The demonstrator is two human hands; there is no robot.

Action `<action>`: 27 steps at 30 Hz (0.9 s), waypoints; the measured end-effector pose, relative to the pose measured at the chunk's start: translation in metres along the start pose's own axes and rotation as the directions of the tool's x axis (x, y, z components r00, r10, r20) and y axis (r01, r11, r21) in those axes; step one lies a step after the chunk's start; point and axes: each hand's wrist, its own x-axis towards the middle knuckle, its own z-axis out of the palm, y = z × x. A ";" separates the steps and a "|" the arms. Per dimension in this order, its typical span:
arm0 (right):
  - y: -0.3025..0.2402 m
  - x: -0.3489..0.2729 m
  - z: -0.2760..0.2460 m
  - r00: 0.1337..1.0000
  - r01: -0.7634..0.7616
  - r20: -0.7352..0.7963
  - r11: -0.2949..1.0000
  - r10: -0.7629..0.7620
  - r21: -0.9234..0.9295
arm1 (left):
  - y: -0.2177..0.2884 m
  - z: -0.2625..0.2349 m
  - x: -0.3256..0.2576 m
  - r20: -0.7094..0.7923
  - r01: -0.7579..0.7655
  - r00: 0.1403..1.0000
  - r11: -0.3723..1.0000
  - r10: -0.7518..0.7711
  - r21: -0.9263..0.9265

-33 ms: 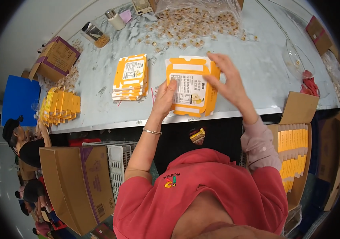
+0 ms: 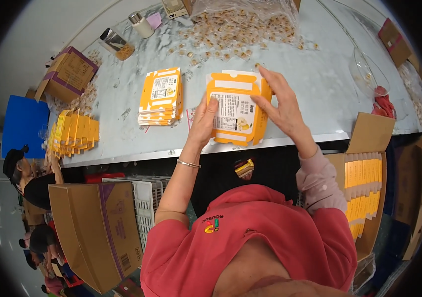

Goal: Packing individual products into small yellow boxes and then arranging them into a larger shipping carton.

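An orange and white flat carton (image 2: 234,110) is held above the near edge of the pale table (image 2: 320,84). My left hand (image 2: 202,123) grips its left side with the thumb on the printed face. My right hand (image 2: 281,106) holds its right side, fingers spread over the top right corner. A stack of the same flat orange cartons (image 2: 161,96) lies on the table just left of my left hand. Small wrapped beige pieces (image 2: 235,29) lie scattered on the table beyond the held carton.
A row of folded orange cartons (image 2: 72,131) stands at the table's left end beside an open brown box (image 2: 67,74). A brown case of filled orange cartons (image 2: 364,193) sits at my right. A large brown box (image 2: 97,227) and white crate (image 2: 146,203) stand lower left. Other people sit at far left.
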 end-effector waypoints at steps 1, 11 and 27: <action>0.000 -0.013 0.007 0.999 -0.053 -0.006 0.998 0.053 -0.019 | 0.003 0.007 0.001 0.007 0.002 1.000 1.000 -0.002 -0.002; 0.001 -0.041 0.049 0.936 -0.279 -0.079 0.860 0.343 0.428 | 0.000 0.021 0.001 -0.119 -0.088 0.988 0.993 0.096 0.074; 0.025 -0.033 0.055 0.814 -0.372 0.175 0.266 0.554 0.889 | -0.042 0.028 -0.014 -0.093 -0.152 0.980 0.963 0.176 0.224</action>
